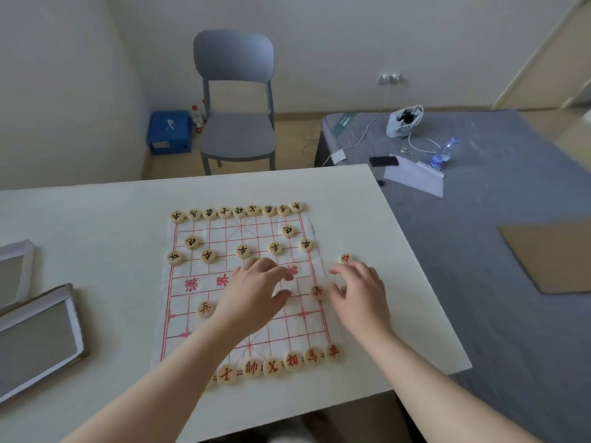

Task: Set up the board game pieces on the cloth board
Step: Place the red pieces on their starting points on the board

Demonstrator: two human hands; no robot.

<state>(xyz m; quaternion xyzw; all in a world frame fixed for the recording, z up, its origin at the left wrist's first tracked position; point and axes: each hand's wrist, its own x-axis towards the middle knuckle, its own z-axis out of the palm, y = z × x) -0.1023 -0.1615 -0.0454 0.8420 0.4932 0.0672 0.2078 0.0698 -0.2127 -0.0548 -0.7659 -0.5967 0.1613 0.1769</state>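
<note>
Lying flat on the counter (96,251), cloth board (287,327), spread for seating discs on line crossings. Far side done in black pieces (238,211). Near red row (292,360) reading 士, 帥, 相, 馬, 車. Hands apart over the soldier line, likely filling it: left hand (252,292) curled on the board's centre, right hand (359,295) bent beside a red soldier (317,290), near a loose red disc (346,258) off the cloth's right edge; grip on anything impossible to tell. River lettering (208,282): 漢界. Swoosh on blue box (169,131), far left.

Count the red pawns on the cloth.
2: left pawn beside the left hand; right pawn between it and the right hand. More may hide under the hands.
</note>
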